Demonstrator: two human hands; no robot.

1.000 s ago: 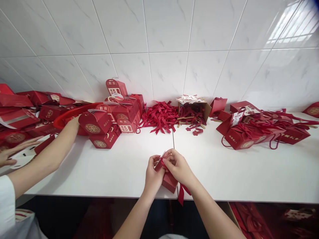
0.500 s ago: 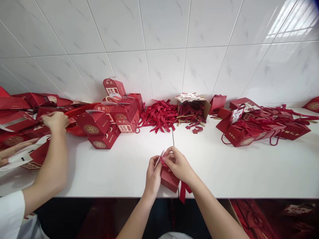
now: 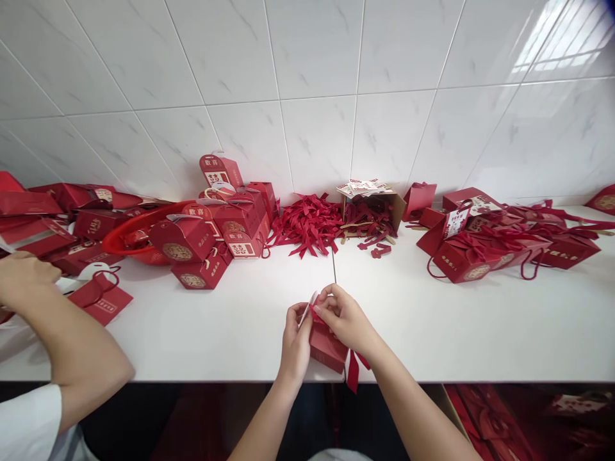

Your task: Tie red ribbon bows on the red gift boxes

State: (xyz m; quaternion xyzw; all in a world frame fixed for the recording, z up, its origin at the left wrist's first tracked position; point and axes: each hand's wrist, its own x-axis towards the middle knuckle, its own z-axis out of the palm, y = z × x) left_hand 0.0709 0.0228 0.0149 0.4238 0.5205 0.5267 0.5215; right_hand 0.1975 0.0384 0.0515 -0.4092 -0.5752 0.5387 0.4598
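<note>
At the front of the white table lies a small red gift box (image 3: 328, 349), with both of my hands at its top. My left hand (image 3: 295, 342) is closed around the box's left end and steadies a white card (image 3: 307, 308) that stands up there. Thumb and forefinger of my right hand (image 3: 346, 320) pinch a red ribbon beside the card. A tail of the ribbon (image 3: 353, 371) hangs past the box's right side, over the table edge. The fingers hide most of the box's top.
A heap of red ribbons (image 3: 307, 221) and an open carton (image 3: 398, 214) of dark red tags lie against the wall. Red boxes are stacked at left (image 3: 192, 243) and right (image 3: 473, 259). A co-worker's arm (image 3: 72, 339) reaches in beside a red bowl (image 3: 125, 240).
The co-worker's hand has moved left, away from the red bowl, and a red box with a cord handle now shows there. My own hands have barely moved.
</note>
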